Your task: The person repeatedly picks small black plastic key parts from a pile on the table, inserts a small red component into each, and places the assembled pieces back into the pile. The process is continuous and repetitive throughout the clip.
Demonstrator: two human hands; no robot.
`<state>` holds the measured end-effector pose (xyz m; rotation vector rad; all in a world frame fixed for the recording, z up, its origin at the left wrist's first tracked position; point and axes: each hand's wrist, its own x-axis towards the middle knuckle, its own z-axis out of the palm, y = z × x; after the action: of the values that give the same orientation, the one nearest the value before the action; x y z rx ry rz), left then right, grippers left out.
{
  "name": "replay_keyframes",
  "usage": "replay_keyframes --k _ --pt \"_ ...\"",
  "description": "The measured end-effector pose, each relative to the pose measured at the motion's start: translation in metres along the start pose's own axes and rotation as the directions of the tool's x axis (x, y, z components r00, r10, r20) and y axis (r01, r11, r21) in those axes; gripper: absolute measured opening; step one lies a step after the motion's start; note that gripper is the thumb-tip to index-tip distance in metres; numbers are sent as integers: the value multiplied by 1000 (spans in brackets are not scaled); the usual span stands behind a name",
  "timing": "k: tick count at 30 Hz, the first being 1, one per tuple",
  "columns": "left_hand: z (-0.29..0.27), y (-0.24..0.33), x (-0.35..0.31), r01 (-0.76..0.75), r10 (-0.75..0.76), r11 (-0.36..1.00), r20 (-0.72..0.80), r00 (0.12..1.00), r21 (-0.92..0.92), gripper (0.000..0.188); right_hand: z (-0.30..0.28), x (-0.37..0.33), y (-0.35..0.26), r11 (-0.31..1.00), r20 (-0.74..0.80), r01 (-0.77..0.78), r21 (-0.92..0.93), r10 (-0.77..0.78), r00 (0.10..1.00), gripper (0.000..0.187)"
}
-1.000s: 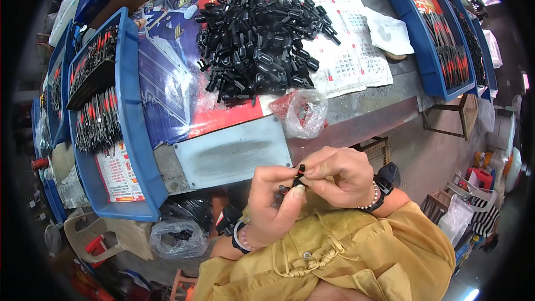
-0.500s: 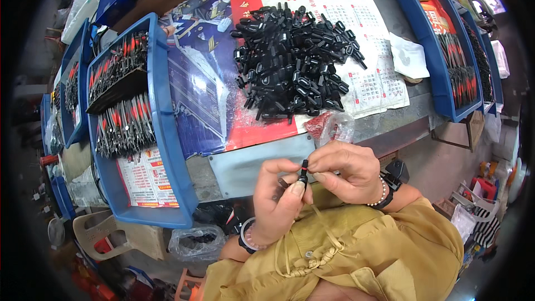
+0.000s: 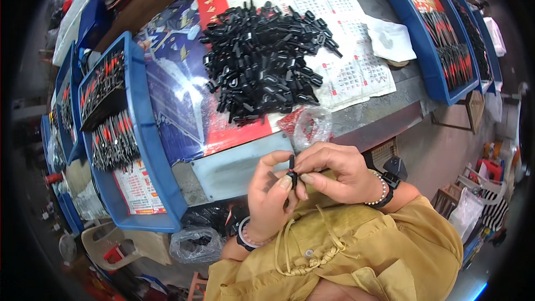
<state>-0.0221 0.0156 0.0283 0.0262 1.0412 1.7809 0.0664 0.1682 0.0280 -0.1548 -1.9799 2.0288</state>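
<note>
Close in front of my body, both hands meet at a small black plastic part (image 3: 292, 177) with a narrow stem pointing up and a bit of red on it. My left hand (image 3: 267, 195) is closed, pinching the part between thumb and fingers; another dark stub shows among its fingers. From the other side, the thumb and forefinger of my right hand (image 3: 343, 174) close on the same part near its stem. Beyond the hands, a large heap of similar black parts (image 3: 262, 67) lies on the paper-covered table.
Left stands a blue tray (image 3: 161, 173) filled with rows of black-and-red pieces; a similar blue tray (image 3: 426, 61) is at the right. A clear plastic bag (image 3: 313, 128) with red contents lies at the table's near edge. A white cloth or paper (image 3: 390, 39) rests right of the heap.
The view has shifted, so the table and heap sit further left. Both hands stay together at the black part, which is now tilted a little differently between the fingers.
</note>
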Motion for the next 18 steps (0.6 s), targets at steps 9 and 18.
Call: replay_keyframes --k 9,18 --pt "-2 -15 11 87 -44 962 168 985 -257 33 -71 36 -11 767 -208 -61 -638 -96 973 10" --pt "2 -18 13 178 -155 948 107 982 -263 23 -10 38 -99 993 485 76 88 -109 868 21"
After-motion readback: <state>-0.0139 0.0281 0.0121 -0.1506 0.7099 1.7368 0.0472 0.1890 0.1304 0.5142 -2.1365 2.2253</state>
